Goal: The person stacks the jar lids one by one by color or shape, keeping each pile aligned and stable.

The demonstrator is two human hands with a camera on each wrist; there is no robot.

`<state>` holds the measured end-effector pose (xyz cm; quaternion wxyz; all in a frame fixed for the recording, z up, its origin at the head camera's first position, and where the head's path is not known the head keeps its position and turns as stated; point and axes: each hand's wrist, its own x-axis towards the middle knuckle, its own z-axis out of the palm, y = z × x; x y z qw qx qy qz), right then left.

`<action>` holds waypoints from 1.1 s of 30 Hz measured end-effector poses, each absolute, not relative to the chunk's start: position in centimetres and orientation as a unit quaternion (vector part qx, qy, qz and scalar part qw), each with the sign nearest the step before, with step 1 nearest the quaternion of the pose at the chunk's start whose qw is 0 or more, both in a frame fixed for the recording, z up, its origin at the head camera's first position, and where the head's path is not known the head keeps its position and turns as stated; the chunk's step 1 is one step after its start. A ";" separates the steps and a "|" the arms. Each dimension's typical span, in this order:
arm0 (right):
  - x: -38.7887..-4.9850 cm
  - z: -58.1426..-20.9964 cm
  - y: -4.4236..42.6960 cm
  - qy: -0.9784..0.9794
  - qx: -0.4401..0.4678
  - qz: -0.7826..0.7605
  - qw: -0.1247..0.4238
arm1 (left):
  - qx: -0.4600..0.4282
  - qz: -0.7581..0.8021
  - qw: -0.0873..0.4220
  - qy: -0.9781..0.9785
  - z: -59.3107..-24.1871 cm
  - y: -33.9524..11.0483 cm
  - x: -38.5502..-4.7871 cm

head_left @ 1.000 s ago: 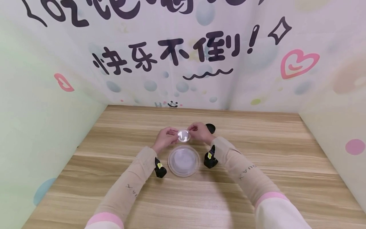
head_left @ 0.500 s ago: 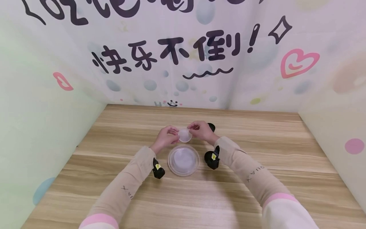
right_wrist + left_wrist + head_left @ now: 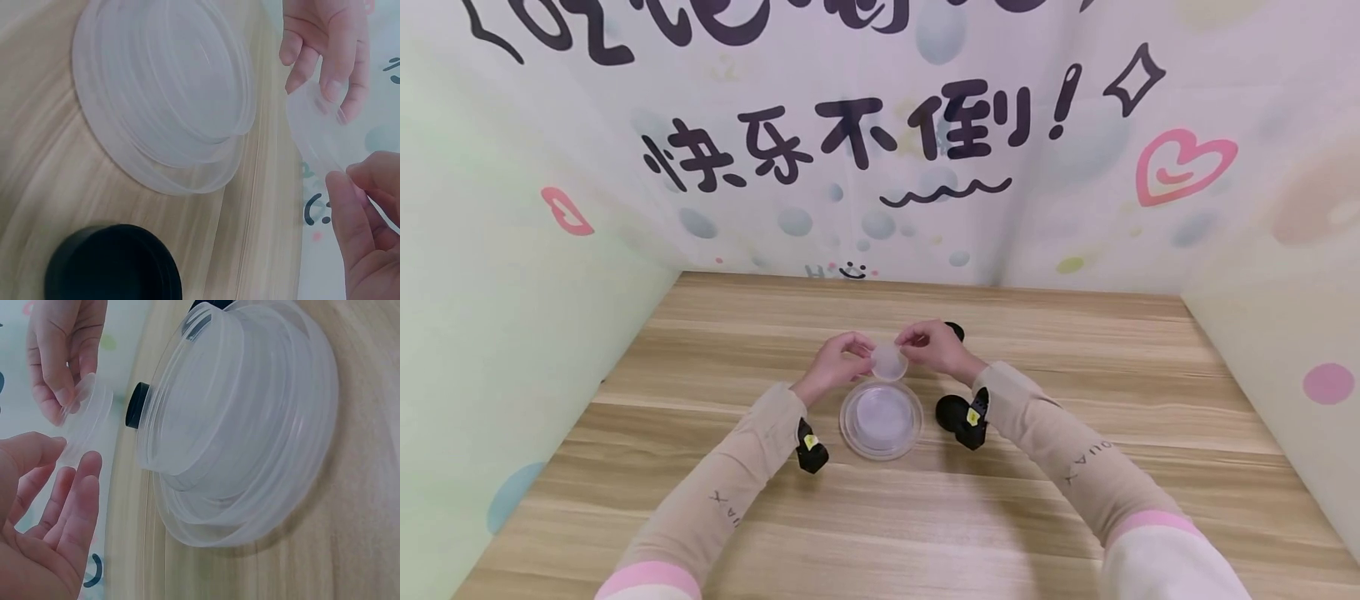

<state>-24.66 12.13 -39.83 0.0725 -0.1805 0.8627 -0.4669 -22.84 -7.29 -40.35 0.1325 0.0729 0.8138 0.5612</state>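
Both hands hold a small translucent round plastic lid up in the air, just behind a stack of larger ones. My left hand pinches its left edge between thumb and fingers. On the opposite rim, my right hand pinches with thumb and fingertips. Below it on the wooden table is the stack of translucent round plastic lids, wide at the bottom and narrower at the top. In the right wrist view the small lid looks tilted, beside but apart from the stack.
A black round cap lies right of the stack, partly behind the right wrist's camera. Another black round piece shows behind the right hand. The wooden table meets a printed cloth wall at the back and side walls.
The small lid has come slightly nearer the stack and a little right, and its bright glare is gone. Both hands have kept hold of it while the right forearm swung outward.
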 end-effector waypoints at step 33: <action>-22.2 -41.3 11.9 0.833 -0.238 -0.474 0.159 | 0.152 0.474 0.205 0.843 -40.7 -8.6 -21.7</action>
